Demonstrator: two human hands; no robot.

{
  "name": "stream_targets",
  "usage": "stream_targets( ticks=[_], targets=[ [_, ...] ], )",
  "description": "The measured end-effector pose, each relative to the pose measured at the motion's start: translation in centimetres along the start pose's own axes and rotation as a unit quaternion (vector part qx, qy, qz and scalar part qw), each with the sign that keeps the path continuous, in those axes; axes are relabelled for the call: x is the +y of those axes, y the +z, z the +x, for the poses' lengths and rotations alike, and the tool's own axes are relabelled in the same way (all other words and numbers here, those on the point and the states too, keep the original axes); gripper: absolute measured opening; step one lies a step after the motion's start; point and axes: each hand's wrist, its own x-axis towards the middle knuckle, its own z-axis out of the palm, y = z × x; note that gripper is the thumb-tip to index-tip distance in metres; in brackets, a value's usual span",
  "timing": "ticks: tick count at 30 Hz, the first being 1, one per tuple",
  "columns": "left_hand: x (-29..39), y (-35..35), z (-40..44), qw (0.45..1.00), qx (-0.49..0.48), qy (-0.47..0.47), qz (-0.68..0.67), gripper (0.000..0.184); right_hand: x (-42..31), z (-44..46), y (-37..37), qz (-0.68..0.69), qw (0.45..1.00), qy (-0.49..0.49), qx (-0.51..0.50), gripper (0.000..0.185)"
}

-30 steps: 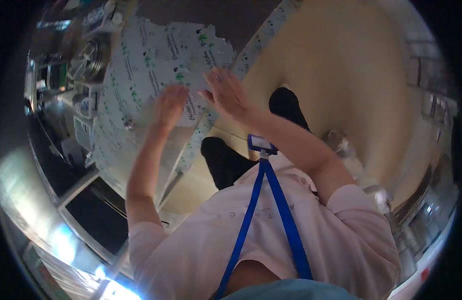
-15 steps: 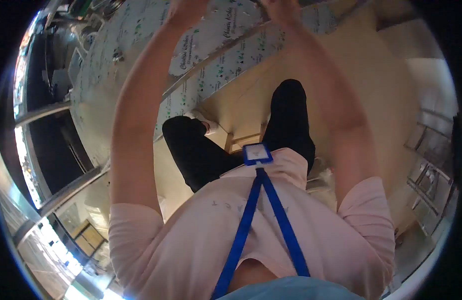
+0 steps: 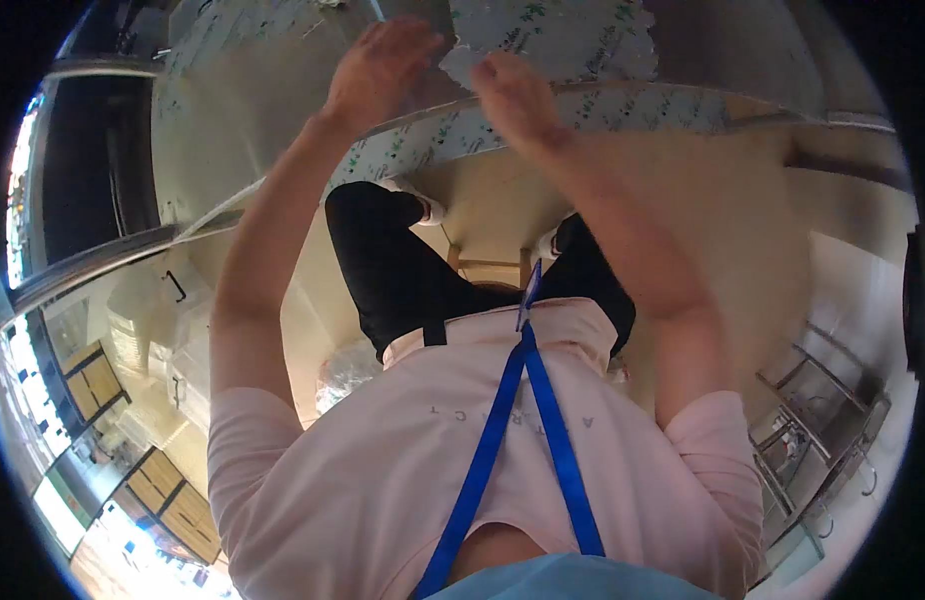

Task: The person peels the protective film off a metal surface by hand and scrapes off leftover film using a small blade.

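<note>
- Printed film (image 3: pixel 553 40) is lying on the broad grey surface (image 3: pixel 233 150) ahead of you, its ragged left border showing close to the fingers of your right hand (image 3: pixel 518 95).
- Both your hands are now coming fully into view; half a second ago the top of the view was cutting them off.
- Your left hand (image 3: pixel 383 70) is hovering or resting over a plain grey stretch, left of that ragged border; the picture is not showing clearly which.
- Your hands are staying apart, with a gap between them, so they are not clasping each other. Your right fingers are curling, but whether either hand is pinching any film is too blurred to tell.
- That change is letting you see the film's border beside your right hand, with the left hand lying a little farther from it.
- More printed covering (image 3: pixel 603 108) is running along the near edge of the surface, below your hands.
- Your badge (image 3: pixel 529 298) is now turning edge-on at the end of the blue lanyard (image 3: pixel 483 450), well apart from both hands.
</note>
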Motion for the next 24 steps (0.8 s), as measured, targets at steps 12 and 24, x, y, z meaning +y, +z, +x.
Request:
stream_targets(
  ticks=[12, 24],
  targets=[
    [0.2, 1.5, -2.5, 0.997, -0.047, 0.056, 0.007, 0.025, -3.0, -2.9, 1.7, -0.017, 0.997, -0.042, 0.068, 0.017],
    [1.1, 2.4, -0.6, 0.701, -0.09, -0.597, -0.38, 0.022, -4.4, -2.4, 1.8, -0.021, 0.997, 0.043, 0.059, 0.012]
  ],
)
